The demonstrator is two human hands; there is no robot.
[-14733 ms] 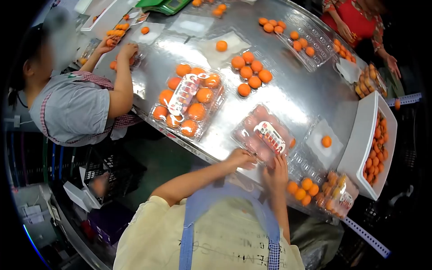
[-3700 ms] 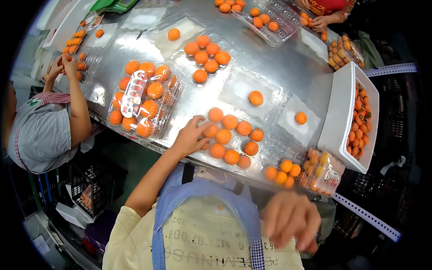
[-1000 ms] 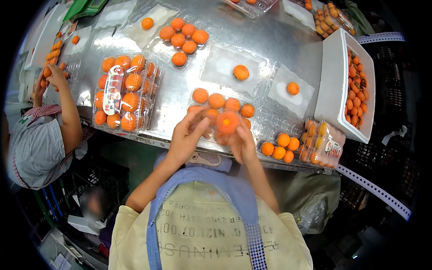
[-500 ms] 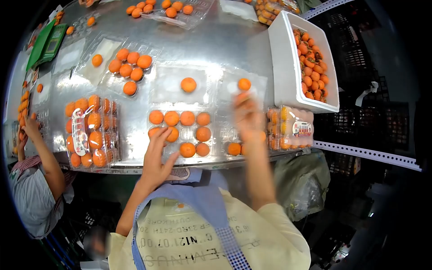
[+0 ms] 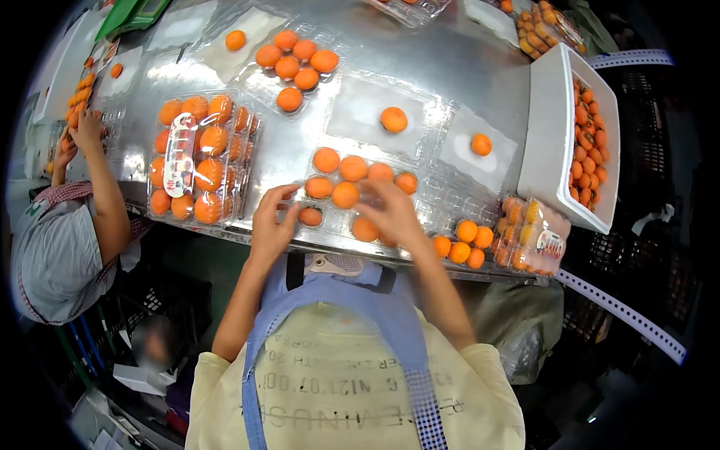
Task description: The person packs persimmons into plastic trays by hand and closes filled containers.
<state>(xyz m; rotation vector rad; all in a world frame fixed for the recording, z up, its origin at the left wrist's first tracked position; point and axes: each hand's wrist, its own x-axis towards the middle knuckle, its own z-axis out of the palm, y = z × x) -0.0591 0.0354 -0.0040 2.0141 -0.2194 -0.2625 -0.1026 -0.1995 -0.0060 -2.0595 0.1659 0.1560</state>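
Observation:
In front of me an open clear plastic tray (image 5: 334, 225) holds several orange fruits in rows. My left hand (image 5: 274, 225) is at the tray's left edge, fingers apart and holding nothing, beside a small fruit (image 5: 310, 216). My right hand (image 5: 392, 214) is over the right part of the tray, fingers spread, partly hiding the fruits under it. One fruit (image 5: 346, 195) lies between the two hands. Behind the tray, its lid section with a white pad (image 5: 367, 120) bears a single fruit (image 5: 393, 120).
Closed fruit packs stand at left (image 5: 199, 161) and right (image 5: 544, 238). A white foam box (image 5: 544, 142) of fruits is at the right. Another tray (image 5: 330, 79) of fruits lies farther back. At the far left a co-worker's hands (image 5: 84, 135) handle fruits. A green scale (image 5: 131, 16) is behind.
My right hand has come back from the right to above the tray. My left hand has drawn to the tray's left edge. The view has turned, and a small fruit now sits in the lower left.

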